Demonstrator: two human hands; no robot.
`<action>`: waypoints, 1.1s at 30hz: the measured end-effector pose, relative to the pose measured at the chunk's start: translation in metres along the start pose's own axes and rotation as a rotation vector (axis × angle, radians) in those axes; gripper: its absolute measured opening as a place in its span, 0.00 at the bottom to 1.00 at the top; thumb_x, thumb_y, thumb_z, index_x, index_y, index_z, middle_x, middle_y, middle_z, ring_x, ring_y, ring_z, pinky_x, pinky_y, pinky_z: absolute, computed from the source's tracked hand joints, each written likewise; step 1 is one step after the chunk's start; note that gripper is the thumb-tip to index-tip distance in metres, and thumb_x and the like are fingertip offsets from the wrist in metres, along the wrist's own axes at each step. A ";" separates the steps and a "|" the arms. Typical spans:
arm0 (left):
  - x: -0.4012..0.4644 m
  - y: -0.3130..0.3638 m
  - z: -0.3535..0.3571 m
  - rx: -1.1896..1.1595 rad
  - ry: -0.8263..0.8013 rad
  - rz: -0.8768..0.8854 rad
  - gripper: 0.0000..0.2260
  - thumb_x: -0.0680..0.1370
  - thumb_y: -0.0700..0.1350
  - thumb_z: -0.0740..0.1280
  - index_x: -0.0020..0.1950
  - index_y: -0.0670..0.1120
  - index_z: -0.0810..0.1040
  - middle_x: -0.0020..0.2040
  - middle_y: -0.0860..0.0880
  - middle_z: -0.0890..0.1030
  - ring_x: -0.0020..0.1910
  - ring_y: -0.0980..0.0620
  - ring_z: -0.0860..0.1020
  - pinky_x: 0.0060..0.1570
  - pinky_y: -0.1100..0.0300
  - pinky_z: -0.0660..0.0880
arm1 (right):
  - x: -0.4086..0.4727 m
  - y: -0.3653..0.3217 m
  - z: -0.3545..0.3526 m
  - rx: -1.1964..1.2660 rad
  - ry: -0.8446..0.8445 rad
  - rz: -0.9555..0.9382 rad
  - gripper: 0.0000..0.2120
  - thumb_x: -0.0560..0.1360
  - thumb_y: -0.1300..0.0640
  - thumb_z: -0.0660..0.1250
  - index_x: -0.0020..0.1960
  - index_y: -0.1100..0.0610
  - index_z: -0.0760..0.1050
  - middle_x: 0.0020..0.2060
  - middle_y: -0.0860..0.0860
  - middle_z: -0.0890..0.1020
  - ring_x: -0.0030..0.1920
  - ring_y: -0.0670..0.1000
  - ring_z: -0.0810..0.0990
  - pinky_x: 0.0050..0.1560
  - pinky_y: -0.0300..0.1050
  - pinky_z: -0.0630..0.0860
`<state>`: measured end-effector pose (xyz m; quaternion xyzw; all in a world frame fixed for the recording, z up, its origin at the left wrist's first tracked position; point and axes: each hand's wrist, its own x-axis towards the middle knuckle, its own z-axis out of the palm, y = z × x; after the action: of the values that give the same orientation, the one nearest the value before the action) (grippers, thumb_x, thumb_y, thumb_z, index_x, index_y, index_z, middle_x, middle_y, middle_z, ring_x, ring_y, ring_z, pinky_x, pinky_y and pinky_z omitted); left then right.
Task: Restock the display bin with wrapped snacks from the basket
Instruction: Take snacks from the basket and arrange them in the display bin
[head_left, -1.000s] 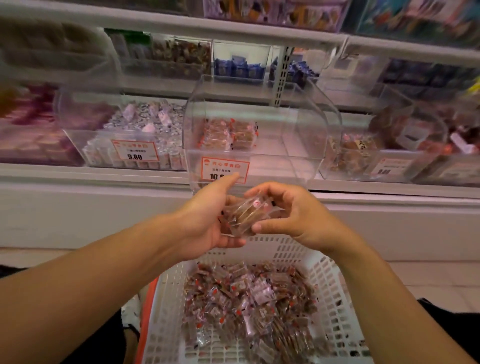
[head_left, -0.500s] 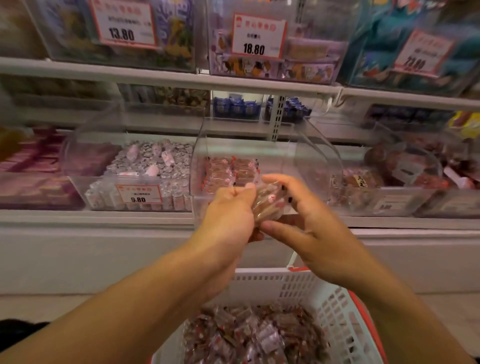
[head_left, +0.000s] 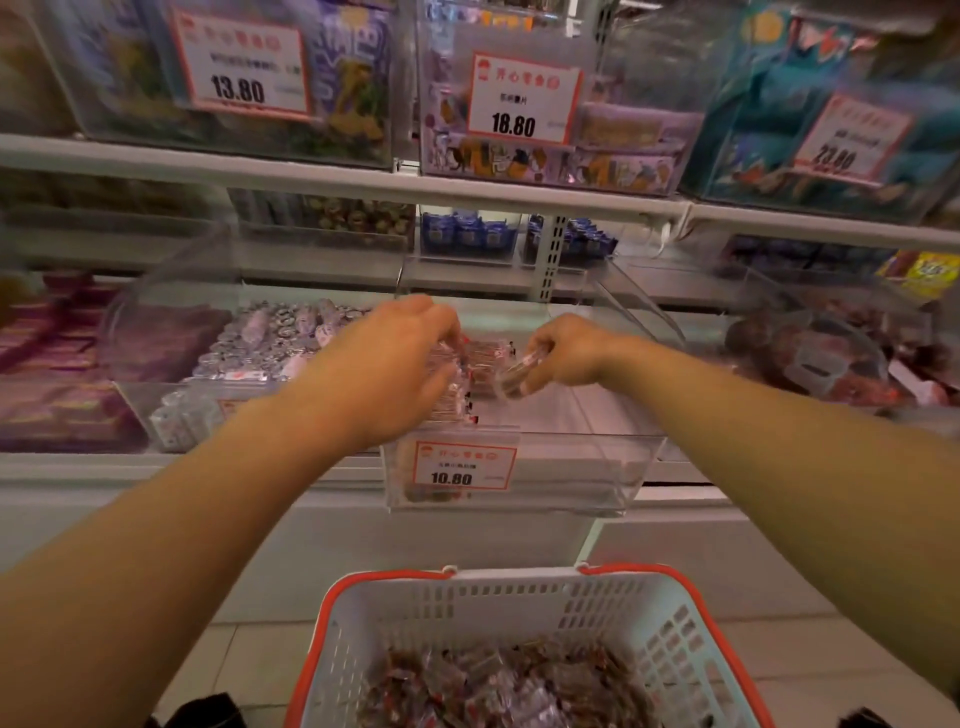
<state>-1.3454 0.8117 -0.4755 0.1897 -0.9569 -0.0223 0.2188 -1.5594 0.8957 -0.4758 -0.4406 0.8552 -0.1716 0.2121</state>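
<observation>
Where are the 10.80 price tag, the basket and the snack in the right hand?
10.80 price tag (head_left: 464, 464): head view, centre of the label.
basket (head_left: 524, 597): head view, far white wall.
snack in right hand (head_left: 514, 375): head view, clear wrapper below the fingers.

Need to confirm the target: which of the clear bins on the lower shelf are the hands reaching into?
The middle bin, tagged 10.80; both hands are over it, and it looks mostly unfilled.

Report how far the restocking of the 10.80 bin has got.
Done: a small row of wrapped snacks already lies in the clear display bin. In hand: the left hand presses a batch in against that row, and the right hand pinches one more piece over the bin. Left: most of the bin floor is bare, and the basket holds a heap.
</observation>
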 end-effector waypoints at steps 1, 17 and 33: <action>-0.001 -0.002 0.003 0.069 -0.039 0.032 0.13 0.78 0.52 0.66 0.61 0.53 0.74 0.58 0.53 0.75 0.57 0.52 0.73 0.57 0.58 0.70 | 0.010 0.002 0.008 -0.006 -0.018 0.028 0.13 0.69 0.60 0.78 0.50 0.56 0.79 0.50 0.53 0.81 0.54 0.55 0.79 0.54 0.49 0.77; -0.005 -0.008 0.013 0.205 -0.044 0.147 0.12 0.80 0.56 0.59 0.59 0.54 0.76 0.54 0.54 0.78 0.56 0.52 0.75 0.60 0.54 0.69 | 0.047 -0.011 0.050 -0.124 -0.074 0.078 0.16 0.75 0.60 0.73 0.61 0.62 0.76 0.56 0.58 0.81 0.57 0.58 0.80 0.62 0.53 0.77; -0.006 -0.010 0.017 0.221 -0.062 0.153 0.12 0.80 0.56 0.56 0.57 0.55 0.75 0.53 0.55 0.79 0.55 0.51 0.75 0.60 0.57 0.61 | 0.076 -0.015 0.059 -0.231 -0.137 -0.120 0.31 0.82 0.50 0.51 0.81 0.54 0.42 0.81 0.53 0.43 0.79 0.54 0.38 0.77 0.53 0.38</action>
<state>-1.3441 0.8035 -0.4940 0.1383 -0.9715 0.0941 0.1678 -1.5587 0.8188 -0.5351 -0.5231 0.8250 -0.0541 0.2072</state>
